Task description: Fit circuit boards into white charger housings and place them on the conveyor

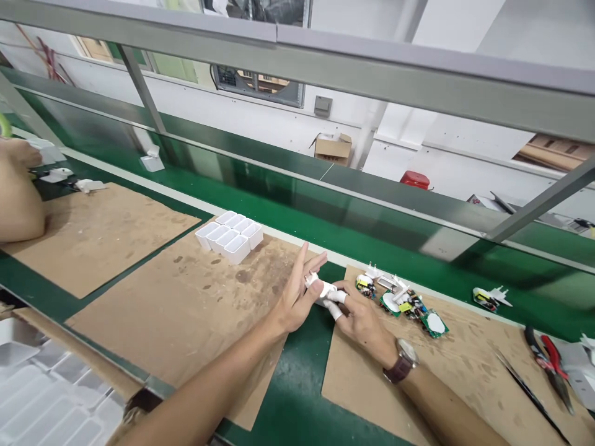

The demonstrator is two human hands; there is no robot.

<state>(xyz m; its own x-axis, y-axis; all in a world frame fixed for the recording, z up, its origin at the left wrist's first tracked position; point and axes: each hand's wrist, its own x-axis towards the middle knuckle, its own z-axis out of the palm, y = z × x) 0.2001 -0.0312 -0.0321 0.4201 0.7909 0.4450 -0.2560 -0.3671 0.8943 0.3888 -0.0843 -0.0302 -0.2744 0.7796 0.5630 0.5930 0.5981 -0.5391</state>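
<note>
Between my two hands is a small white plastic charger part [328, 288], partly covered by my fingers. My left hand [297, 294] presses it with the thumb, its other fingers stretched upward behind. From the other side my right hand [361, 319] pinches the part with fingertips in white finger covers; a watch [403, 359] sits on that wrist. Just right of my hands lie several small circuit boards [395, 302] with white plug pieces on the cardboard. To the left, a cluster of white open-topped plastic cases [230, 236] stands on another cardboard sheet [186, 316].
Red-handled pliers [553, 365] and tweezers [530, 390] lie at the right. One more board with a plug [491, 298] is on the green belt. At lower left is a box of white cases [51, 390]. Another person's arm [18, 192] rests at far left. A metal rail [297, 56] crosses above.
</note>
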